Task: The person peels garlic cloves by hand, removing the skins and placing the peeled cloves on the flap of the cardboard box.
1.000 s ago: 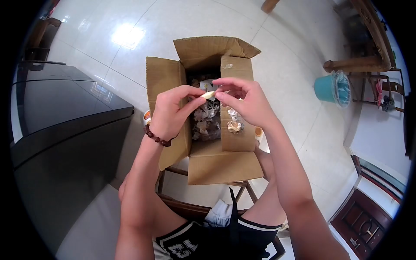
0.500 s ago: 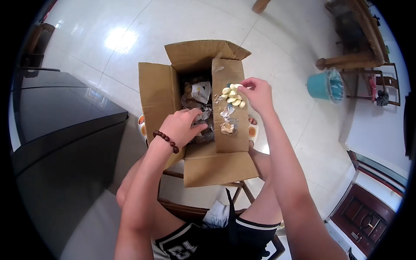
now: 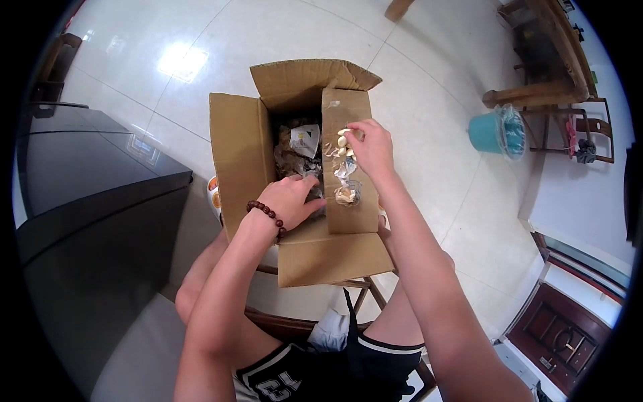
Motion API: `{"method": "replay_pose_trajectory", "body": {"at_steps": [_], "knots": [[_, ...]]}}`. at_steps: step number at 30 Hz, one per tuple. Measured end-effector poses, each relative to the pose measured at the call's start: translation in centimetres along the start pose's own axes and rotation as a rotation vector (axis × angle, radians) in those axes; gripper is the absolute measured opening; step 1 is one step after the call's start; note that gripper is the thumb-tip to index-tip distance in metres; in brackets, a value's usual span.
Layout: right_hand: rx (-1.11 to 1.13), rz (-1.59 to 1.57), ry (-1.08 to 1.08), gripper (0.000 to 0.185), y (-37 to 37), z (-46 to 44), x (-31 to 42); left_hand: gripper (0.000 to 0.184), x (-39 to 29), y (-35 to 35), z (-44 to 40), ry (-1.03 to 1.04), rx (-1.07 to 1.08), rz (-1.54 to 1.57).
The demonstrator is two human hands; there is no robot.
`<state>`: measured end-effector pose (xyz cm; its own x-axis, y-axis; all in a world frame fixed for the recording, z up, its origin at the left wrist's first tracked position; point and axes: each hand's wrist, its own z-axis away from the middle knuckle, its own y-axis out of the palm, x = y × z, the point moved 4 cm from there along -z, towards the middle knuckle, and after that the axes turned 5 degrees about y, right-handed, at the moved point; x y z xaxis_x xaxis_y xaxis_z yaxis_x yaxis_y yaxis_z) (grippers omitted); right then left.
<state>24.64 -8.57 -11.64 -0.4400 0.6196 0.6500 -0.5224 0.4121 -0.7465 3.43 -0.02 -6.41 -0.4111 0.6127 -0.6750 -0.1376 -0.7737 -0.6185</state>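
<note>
An open cardboard box stands in front of me with papery scraps inside. On its right flap lie several peeled garlic cloves, with white skins and a partly peeled bulb nearer me. My right hand is over the cloves, thumb and forefinger closed at a pale clove. Over the box opening, my left hand has its fingers apart above the scraps and holds nothing visible. A dark bead bracelet circles the left wrist.
A dark glossy cabinet is on the left. To the right are a teal bin with a plastic liner, wooden furniture and a brown door. A wooden stool frame shows below the box.
The clove held between both hands earlier has left the left hand. My right hand moved to the pile on the flap; my left hand lowered over the box and opened.
</note>
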Motion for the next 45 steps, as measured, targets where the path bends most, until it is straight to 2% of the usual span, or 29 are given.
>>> {"method": "replay_pose_trajectory", "body": {"at_steps": [7,9,10,12,13,15,19,22,24,25,26,27,28,29,30,32,33,35,40,45], "knots": [[-0.051,-0.01,-0.058,0.018,-1.2,0.0,0.9,0.044,-0.1,0.2,-0.3,0.009,0.0,-0.015],[0.111,0.076,0.011,0.02,-2.3,0.9,1.8,0.044,-0.1,0.4,-0.4,0.016,0.0,-0.007],[0.111,0.081,0.01,0.02,-2.7,1.7,2.1,0.044,-0.2,0.5,-0.6,0.024,-0.001,0.002],[0.421,0.228,-0.051,0.021,-1.7,4.2,2.6,0.043,-0.2,0.6,-0.7,0.026,-0.001,-0.004],[0.422,0.229,-0.051,0.021,-1.3,5.2,3.0,0.043,-0.1,0.6,-0.8,0.028,0.002,-0.011],[0.585,0.455,0.007,0.022,0.4,7.2,3.1,0.043,0.0,0.8,-0.8,0.016,0.016,-0.015],[0.454,0.383,-0.143,0.021,3.4,8.4,0.5,0.043,0.2,0.8,-0.3,-0.024,0.054,-0.02],[0.556,0.371,-0.091,0.022,3.6,7.9,-0.3,0.043,1.1,1.3,-0.3,-0.044,0.06,-0.014],[0.699,0.216,0.111,0.024,3.3,7.4,-0.4,0.044,1.5,1.6,-0.3,-0.049,0.052,-0.008],[0.7,0.215,0.107,0.024,3.0,6.9,-0.2,0.044,1.7,1.6,-0.3,-0.054,0.045,-0.002],[0.687,0.078,0.146,0.024,2.6,6.5,0.1,0.044,1.8,1.7,-0.3,-0.058,0.043,-0.002],[0.674,-0.06,0.185,0.026,2.3,6.2,0.6,0.045,1.4,1.5,-0.5,-0.004,-0.033,0.1],[0.678,-0.062,0.182,0.026,1.8,6.1,1.9,0.045,1.0,1.2,-0.7,0.05,-0.11,0.2],[0.614,-0.189,0.179,0.027,0.9,5.7,3.5,0.045,0.8,0.8,-0.9,0.045,-0.114,0.197],[0.548,-0.315,0.177,0.029,0.1,5.4,5.1,0.045,0.5,0.0,-1.0,-0.013,-0.126,0.374],[0.555,-0.446,0.174,0.026,-1.1,5.1,7.6,0.043,0.2,-1.4,-1.0,-0.126,-0.089,0.734],[0.558,-0.574,0.17,0.024,-1.4,4.9,8.3,0.043,0.5,-1.7,-0.9,-0.127,-0.088,0.73],[0.529,-0.632,0.116,0.02,-1.8,4.4,8.5,0.04,0.9,-2.4,-0.6,-0.057,-0.157,1.151],[0.512,-0.786,0.065,0.02,-3.6,4.4,10.9,0.043,-1.0,-4.7,0.2,0.001,-0.174,1.29],[0.404,-0.63,-0.08,0.021,-3.4,4.7,11.3,0.036,-1.7,-5.3,0.7,0.033,-0.238,1.211]]}}
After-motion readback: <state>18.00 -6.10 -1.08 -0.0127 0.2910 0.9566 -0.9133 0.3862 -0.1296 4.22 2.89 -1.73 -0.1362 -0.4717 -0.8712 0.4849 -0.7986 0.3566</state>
